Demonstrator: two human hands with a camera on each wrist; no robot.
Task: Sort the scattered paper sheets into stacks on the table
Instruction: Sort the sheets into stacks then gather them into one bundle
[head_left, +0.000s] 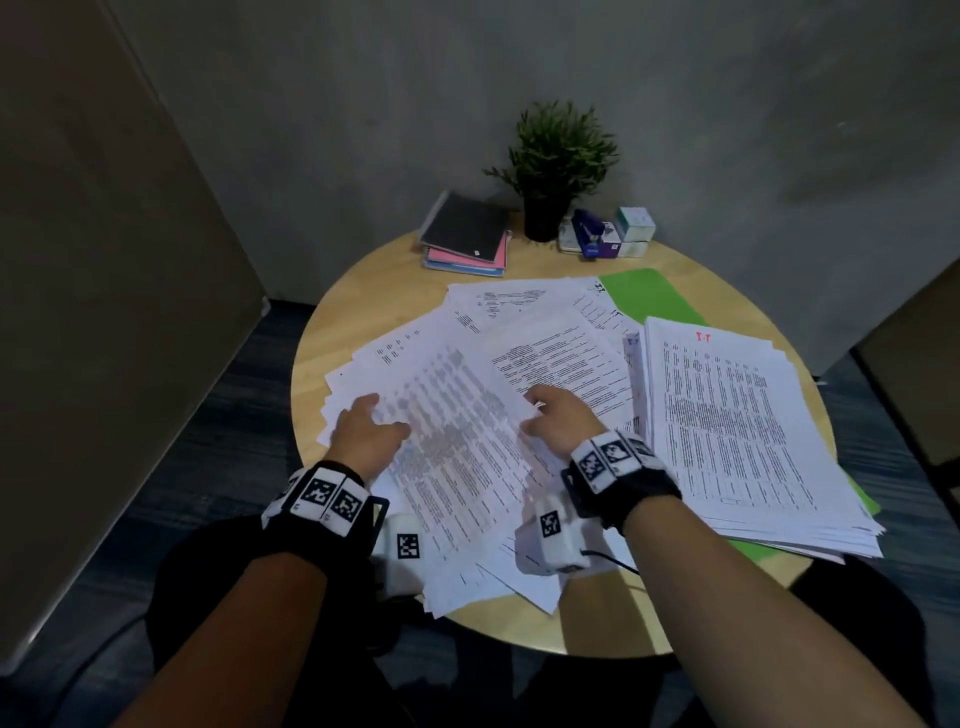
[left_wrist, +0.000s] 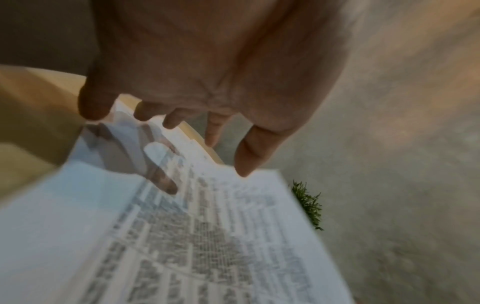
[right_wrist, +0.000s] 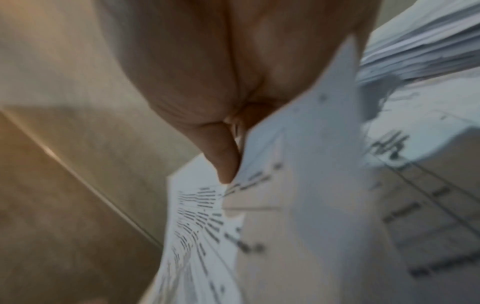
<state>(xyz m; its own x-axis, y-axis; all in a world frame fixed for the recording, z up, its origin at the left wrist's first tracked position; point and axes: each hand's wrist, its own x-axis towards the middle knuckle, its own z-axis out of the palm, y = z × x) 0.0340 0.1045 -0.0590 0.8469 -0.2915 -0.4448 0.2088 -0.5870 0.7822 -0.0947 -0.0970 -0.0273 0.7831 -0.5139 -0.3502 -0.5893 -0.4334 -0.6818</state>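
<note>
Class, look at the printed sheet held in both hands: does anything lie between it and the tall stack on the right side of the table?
Nothing visible does. The sheet sits beside the stack, with only other loose papers lying flat under the way.

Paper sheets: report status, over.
Right hand pinches printed sheet; left hand open at its edge. Stack on green folder. Nothing in the way.

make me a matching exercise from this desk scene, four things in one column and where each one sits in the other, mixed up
Things:
1. potted plant
2. notebooks
3. tall paper stack
4. right hand

Places:
A. on the green folder, right side of the table
B. gripping the edge of a printed sheet
C. far edge of the table, by the wall
D. left of the plant pot

Pairs: 1-C, 2-D, 3-A, 4-B
</note>
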